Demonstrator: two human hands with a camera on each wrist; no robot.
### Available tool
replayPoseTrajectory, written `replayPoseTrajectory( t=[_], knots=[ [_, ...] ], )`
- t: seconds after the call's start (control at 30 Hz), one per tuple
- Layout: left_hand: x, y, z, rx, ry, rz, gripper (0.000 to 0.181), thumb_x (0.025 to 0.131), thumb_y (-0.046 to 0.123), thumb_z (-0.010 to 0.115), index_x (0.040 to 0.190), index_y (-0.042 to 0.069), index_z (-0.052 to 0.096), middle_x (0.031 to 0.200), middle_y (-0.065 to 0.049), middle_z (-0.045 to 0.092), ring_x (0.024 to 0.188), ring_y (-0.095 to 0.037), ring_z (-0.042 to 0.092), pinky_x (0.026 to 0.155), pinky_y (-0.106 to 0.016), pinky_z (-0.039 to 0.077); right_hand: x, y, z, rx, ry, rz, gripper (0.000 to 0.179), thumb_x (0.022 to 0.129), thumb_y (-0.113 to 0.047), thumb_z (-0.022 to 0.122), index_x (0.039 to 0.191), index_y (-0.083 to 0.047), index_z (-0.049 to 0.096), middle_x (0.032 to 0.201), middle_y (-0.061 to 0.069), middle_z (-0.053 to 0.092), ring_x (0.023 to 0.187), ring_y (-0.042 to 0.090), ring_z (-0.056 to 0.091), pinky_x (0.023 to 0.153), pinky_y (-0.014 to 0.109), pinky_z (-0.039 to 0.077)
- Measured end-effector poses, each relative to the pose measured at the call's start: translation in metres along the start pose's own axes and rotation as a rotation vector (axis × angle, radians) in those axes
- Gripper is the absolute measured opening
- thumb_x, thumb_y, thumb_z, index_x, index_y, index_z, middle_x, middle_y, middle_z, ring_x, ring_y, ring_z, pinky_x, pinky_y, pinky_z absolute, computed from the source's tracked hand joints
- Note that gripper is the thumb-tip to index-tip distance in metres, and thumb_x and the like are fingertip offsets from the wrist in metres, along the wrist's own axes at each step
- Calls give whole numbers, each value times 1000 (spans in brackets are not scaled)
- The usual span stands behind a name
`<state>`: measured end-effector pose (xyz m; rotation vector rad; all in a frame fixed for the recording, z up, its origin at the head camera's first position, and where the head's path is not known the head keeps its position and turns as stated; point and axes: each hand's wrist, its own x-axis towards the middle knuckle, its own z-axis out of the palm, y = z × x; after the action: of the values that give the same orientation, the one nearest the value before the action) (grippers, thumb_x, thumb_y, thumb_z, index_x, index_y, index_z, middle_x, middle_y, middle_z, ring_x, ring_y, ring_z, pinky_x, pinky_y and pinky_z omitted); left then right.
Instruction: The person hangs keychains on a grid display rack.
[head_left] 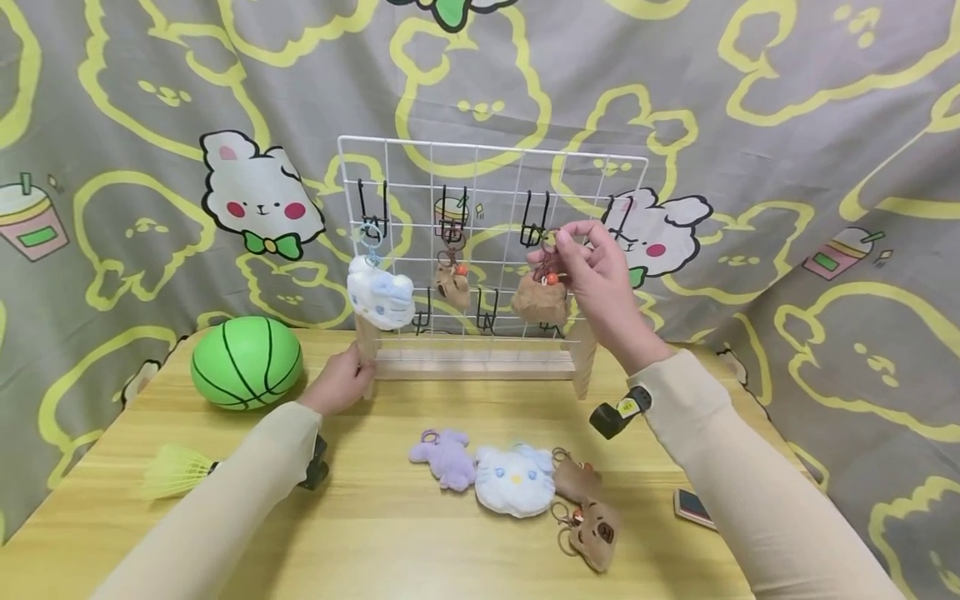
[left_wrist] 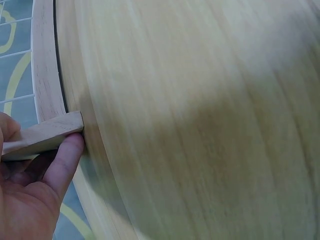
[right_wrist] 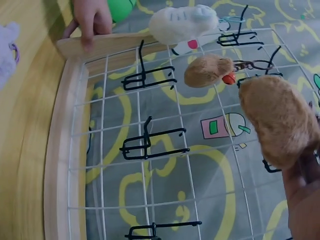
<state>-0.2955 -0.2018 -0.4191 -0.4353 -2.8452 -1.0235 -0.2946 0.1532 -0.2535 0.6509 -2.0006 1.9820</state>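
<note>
A white wire grid rack (head_left: 480,356) on a wooden base stands upright at the back of the table. My left hand (head_left: 341,383) grips its left wooden foot (left_wrist: 45,134), thumb and fingers on either side. With thumb and fingers, my right hand (head_left: 600,271) pinches the ring of a brown plush keychain (head_left: 542,302) in front of the upper hook (head_left: 534,227) right of centre. Whether the ring sits on that hook cannot be told. A white-and-blue cat plush keychain (head_left: 381,293) hangs at the left, and a small brown plush keychain (right_wrist: 207,71) hangs in the middle.
In front of the rack lie a purple plush keychain (head_left: 448,460), a white cat plush (head_left: 514,482) and two brown plush keychains (head_left: 597,533). A green ball (head_left: 247,363) and a yellow shuttlecock (head_left: 176,472) are at left. Several black hooks (right_wrist: 155,142) project from the grid.
</note>
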Motion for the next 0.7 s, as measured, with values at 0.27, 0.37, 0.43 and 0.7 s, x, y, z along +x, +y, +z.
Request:
replayPoseTrajectory(
  t=[0.27,0.37,0.43,0.7],
  knots=[
    [1,0,2,-7,3,-9,41,106,6,43,140,-16,44,114,-37,67,88,-34,68,75,-45,59,4,10,10,-54,51,63,11,112,-18,47,112,-8,50,85,-13,79,88,6,75,78,19,59],
    [2,0,2,-5,-6,-13,42,107,7,42,142,-17,43,117,-38,66,92,-35,70,77,-46,60,4,15,10,-52,55,71,14,112,-20,46,115,-7,50,86,-14,78,89,7,75,80,19,59],
    [2,0,2,-4,-7,-19,43,107,7,42,142,-17,42,119,-38,65,94,-36,70,78,-46,60,4,17,9,-45,55,65,17,112,-21,46,116,-5,50,86,-14,78,89,7,75,80,19,59],
    [3,-2,1,-3,-9,-18,41,108,9,42,141,-16,44,113,-36,67,89,-33,69,75,-43,59,-2,23,-2,-130,83,83,11,112,-20,48,111,-9,52,111,10,81,94,2,73,85,20,60]
  ],
)
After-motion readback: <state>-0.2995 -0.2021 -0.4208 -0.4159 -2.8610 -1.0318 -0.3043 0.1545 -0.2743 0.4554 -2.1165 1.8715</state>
